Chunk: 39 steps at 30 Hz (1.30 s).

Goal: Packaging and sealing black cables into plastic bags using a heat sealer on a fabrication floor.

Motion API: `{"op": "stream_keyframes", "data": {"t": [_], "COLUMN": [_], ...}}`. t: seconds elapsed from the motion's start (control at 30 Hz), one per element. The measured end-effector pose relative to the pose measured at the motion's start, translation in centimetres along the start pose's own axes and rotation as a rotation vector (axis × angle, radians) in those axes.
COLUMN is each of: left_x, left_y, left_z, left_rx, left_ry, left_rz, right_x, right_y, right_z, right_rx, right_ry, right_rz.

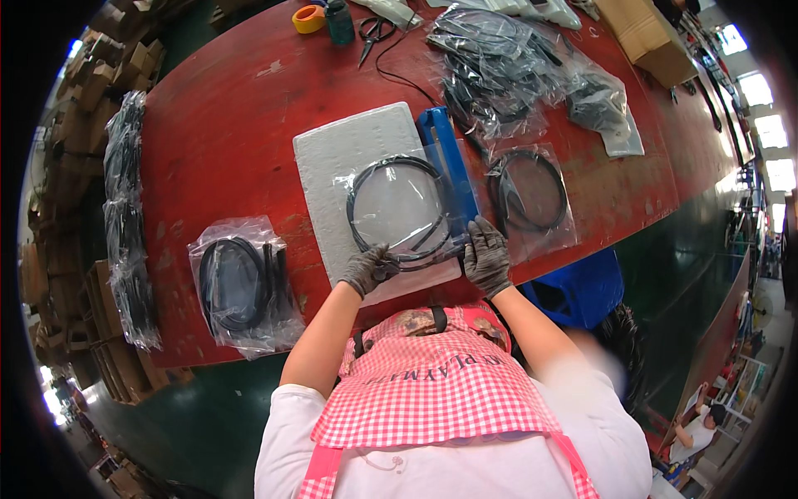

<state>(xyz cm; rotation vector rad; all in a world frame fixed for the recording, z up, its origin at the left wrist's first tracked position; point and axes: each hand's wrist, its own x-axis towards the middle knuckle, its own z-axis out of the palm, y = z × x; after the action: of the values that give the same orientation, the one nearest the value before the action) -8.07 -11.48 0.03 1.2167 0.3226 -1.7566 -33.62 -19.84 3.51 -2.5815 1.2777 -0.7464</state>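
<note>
A clear plastic bag [397,198] with a coiled black cable [352,208] in it lies on a white foam board [322,170]. My left hand [370,268], in a grey glove, pinches the bag's near left part by the coil. Along the bag's right side runs a long blue bar-shaped bag sealer [450,156], the bag's edge reaching up to it. My right hand [488,258], gloved too, is closed on the bag's near right corner, its fingertips touching the sealer's near end. The right thumb is partly hidden.
Bagged black cable coils lie left [233,283] and right [532,195] on the red table [224,150]. A heap of bagged cables [499,66], scissors [376,32], yellow tape [308,19] and a dark bottle [339,23] are at the back. A blue bin [582,287] stands below the right edge.
</note>
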Motion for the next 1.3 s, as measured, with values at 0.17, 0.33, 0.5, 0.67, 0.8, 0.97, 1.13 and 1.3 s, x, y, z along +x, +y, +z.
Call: {"op": "stream_keyframes", "data": {"t": [0.17,0.33,0.5,0.67,0.8,0.97,1.13,1.3], "left_x": [-1.0,-4.2,-9.8,-14.9,-17.9,-16.1,-15.6,-19.6], "left_y": [-0.1,0.4,2.6,4.3,5.7,3.9,2.1,5.7], "left_z": [0.6,1.0,-4.3,-15.9,-19.3,-22.2,-27.8,-18.5], "left_rx": [0.139,0.115,-0.065,0.111,-0.5,-0.501,0.281,1.236], "left_ry": [-0.013,-0.026,-0.112,0.205,0.258,0.735,1.211,1.189], "left_rz": [0.2,0.381,0.454,0.91,0.931,0.884,0.548,0.239], "right_x": [0.4,-4.4,-5.5,-5.2,-3.0,4.9,15.4,14.7], "right_y": [2.2,14.5,9.8,12.1,13.6,11.9,0.9,-3.9], "right_z": [-1.4,0.2,2.8,2.8,1.2,-3.9,-14.4,-20.3], "right_rx": [1.039,1.71,1.249,1.2,1.178,1.206,1.198,1.674], "right_ry": [-0.056,0.053,0.061,0.047,0.077,0.162,0.302,-0.006], "right_rz": [0.519,1.195,1.885,1.854,1.772,1.47,0.839,0.186]}}
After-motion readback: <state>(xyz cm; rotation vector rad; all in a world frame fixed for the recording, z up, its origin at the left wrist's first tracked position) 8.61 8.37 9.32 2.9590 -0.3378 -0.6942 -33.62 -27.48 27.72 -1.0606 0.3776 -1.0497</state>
